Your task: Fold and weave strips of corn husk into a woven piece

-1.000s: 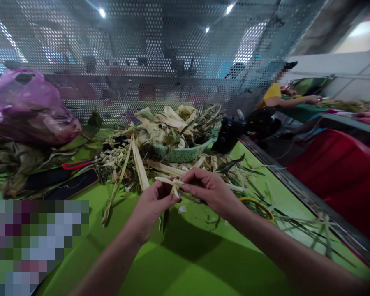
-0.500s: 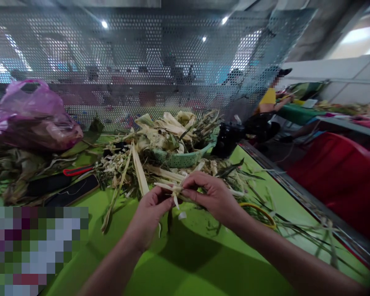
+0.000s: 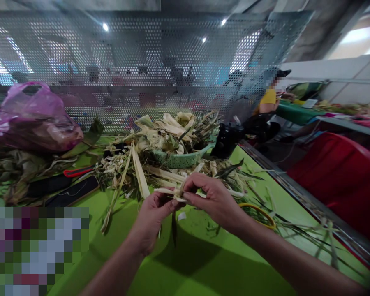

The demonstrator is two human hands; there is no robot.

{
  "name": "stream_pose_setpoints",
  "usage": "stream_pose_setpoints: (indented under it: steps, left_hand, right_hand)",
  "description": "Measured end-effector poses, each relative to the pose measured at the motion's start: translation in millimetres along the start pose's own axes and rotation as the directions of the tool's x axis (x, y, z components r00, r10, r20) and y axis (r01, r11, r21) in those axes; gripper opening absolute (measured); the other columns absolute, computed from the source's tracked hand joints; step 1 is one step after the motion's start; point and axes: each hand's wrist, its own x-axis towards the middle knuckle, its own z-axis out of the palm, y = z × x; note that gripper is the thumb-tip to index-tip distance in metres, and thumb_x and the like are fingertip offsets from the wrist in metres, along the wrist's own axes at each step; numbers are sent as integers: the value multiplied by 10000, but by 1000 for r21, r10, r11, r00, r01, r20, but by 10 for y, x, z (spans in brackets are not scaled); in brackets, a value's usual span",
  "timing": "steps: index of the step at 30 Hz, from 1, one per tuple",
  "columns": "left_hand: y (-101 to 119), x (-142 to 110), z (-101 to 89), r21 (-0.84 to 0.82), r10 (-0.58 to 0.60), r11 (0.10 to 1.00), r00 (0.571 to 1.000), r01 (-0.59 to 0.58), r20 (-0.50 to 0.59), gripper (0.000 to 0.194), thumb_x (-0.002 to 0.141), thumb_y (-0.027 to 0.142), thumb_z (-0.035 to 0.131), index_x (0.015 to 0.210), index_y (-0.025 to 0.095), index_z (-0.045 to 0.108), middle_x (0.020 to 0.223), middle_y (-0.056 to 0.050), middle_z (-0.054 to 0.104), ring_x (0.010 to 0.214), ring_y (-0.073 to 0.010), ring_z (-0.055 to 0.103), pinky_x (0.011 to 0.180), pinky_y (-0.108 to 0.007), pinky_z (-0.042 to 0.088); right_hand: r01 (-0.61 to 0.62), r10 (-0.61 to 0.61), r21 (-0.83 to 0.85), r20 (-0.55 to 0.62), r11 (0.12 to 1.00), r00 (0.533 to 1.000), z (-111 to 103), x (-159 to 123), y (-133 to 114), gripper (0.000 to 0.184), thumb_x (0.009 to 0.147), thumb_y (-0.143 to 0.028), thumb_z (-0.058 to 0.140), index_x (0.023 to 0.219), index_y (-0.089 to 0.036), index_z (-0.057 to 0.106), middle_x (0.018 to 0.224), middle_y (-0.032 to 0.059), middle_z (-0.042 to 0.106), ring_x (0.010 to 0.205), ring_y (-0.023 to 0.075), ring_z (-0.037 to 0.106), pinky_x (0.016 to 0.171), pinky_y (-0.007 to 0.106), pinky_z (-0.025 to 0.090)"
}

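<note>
Both hands meet over a bright green table (image 3: 188, 267). My left hand (image 3: 152, 216) pinches a thin pale plant stalk (image 3: 168, 192) from below, and a dark green strip (image 3: 174, 224) hangs down from it. My right hand (image 3: 211, 199) closes on the same stalk from the right, fingers curled round it. Just beyond the hands lies a heap of pale husks and leaf trimmings (image 3: 132, 168).
A green basket (image 3: 179, 158) piled with husks stands behind the heap. A pink plastic bag (image 3: 33, 119) lies at far left, a red-handled tool (image 3: 77, 170) and dark flat objects near it. A yellow ring (image 3: 260, 211) is at right. Perforated metal screen (image 3: 142, 61) behind; another person (image 3: 269, 100) sits beyond.
The hands have stayed in place, working the stalk; a dark green strip now hangs lower from the left hand. The view has tilted down slightly.
</note>
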Motion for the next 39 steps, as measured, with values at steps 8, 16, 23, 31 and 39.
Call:
stream_pose_setpoints:
  steps: [8, 16, 23, 31, 39]
  left_hand:
    - [-33, 12, -21, 44, 26, 999, 999, -25, -23, 186, 680, 203, 754, 838, 138, 681, 833, -34, 682, 777, -111, 584, 757, -226, 447]
    - [-98, 11, 55, 44, 68, 997, 992, -64, -110, 206, 685, 259, 752, 838, 147, 670, 809, -24, 678, 778, -114, 587, 772, -234, 448]
    - [-126, 2, 95, 31, 90, 996, 987, -86, -136, 217, 691, 274, 741, 843, 141, 663, 811, -33, 679, 779, -125, 595, 767, -238, 453]
    - [-102, -10, 98, -43, 75, 995, 978, -85, -196, 167, 678, 226, 730, 800, 157, 639, 734, -4, 661, 703, -112, 597, 683, -209, 454]
    - [-65, -2, 74, -129, 14, 991, 977, -42, -211, 143, 679, 226, 720, 778, 179, 628, 667, 26, 633, 589, -91, 570, 611, -209, 455]
  right_hand:
    - [28, -28, -75, -7, 997, 1000, 19, -14, 2, 103, 798, -128, 546, 725, -191, 582, 744, 8, 580, 700, 138, 531, 633, 256, 399]
    - [54, -57, -194, -13, 979, 998, 64, -35, -4, 107, 783, -97, 542, 736, -187, 573, 745, 9, 576, 705, 143, 526, 630, 255, 388]
    - [78, -72, -256, 31, 964, 997, 67, -21, -46, 101, 799, -114, 536, 754, -188, 588, 769, 26, 583, 729, 157, 524, 656, 273, 402]
    - [140, -129, -288, 56, 947, 990, 105, -10, -1, 132, 866, -217, 532, 749, -178, 579, 793, 44, 594, 756, 160, 527, 665, 280, 408]
    - [-39, 39, 7, -15, 999, 999, 108, 61, 75, 204, 796, -371, 652, 874, -186, 615, 766, 22, 624, 678, 140, 555, 616, 258, 445]
